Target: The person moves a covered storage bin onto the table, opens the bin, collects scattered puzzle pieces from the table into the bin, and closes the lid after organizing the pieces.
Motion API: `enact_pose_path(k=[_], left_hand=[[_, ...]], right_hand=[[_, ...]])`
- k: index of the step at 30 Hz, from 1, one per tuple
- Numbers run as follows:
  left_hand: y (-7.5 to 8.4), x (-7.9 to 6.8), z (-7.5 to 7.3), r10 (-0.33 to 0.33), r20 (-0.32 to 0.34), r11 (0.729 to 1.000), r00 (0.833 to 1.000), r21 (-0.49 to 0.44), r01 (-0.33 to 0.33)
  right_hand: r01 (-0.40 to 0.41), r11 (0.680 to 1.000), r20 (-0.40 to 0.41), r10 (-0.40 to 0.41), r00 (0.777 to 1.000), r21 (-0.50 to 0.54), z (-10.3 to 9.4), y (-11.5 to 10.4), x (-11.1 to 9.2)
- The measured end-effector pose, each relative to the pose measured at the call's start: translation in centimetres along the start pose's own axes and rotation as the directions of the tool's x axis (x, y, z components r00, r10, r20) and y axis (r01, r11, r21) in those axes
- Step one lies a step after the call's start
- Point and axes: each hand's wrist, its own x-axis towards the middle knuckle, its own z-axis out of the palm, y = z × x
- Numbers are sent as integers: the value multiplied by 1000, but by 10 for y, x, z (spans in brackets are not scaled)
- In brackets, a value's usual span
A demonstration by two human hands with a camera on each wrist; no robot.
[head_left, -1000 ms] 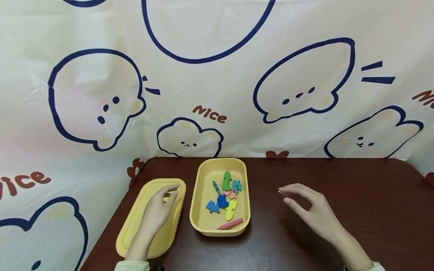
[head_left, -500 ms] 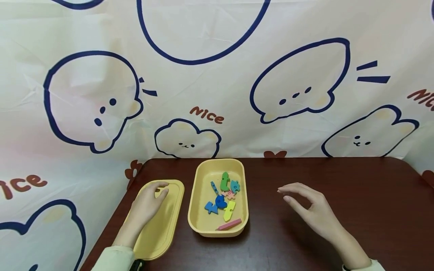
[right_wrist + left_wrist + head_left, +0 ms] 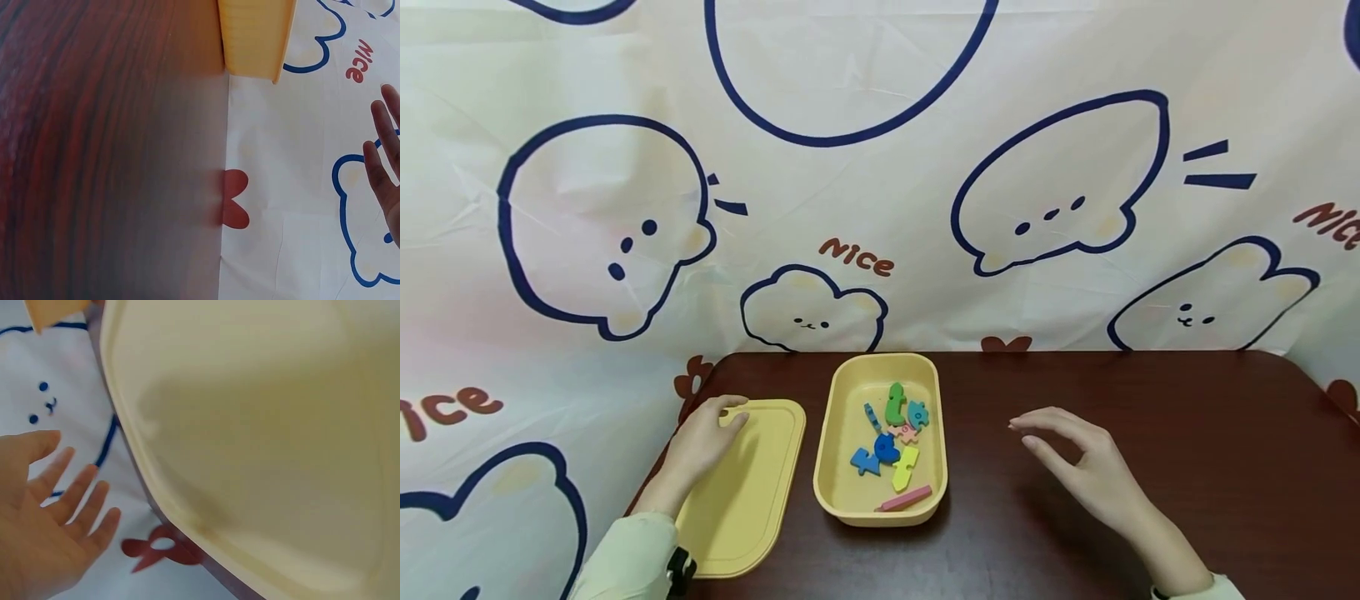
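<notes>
My left hand [image 3: 697, 446] hovers over the left edge of a flat yellow lid [image 3: 748, 483], its fingers loosely bent and holding nothing. In the left wrist view the fingers [image 3: 78, 494] are spread beside the lid. Right of the lid stands a yellow tray [image 3: 822, 467]. Inside lie a green piece [image 3: 895, 406], a teal piece [image 3: 917, 415], a pink puzzle piece [image 3: 905, 433], blue pieces [image 3: 866, 462], a yellow piece [image 3: 906, 468] and a pink stick-like piece [image 3: 904, 499]. Above the table to the right, my right hand [image 3: 1086, 467] is relaxed, thumb and fingers apart, with nothing held.
The dark brown wooden table [image 3: 1000, 533] carries the tray and lid side by side. Behind it and at the left hangs a white cloth [image 3: 925, 208] with blue cartoon outlines. A black band [image 3: 681, 570] is on the left wrist.
My left hand has moved left, from over the middle of the lid to its left edge. The right hand stays nearly where it was. The head view has shifted slightly.
</notes>
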Motion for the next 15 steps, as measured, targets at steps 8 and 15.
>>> enact_pose_path(k=[8,15], left_hand=[[-17,13,-4,-10,0,992,1000,-128,10],[-25,16,-1,-105,72,958,992,-261,120]], right_hand=[[1,1000,1,-1,1000,-5,0,0,1],[13,1000,1,-13,1000,-5,0,-1,0]])
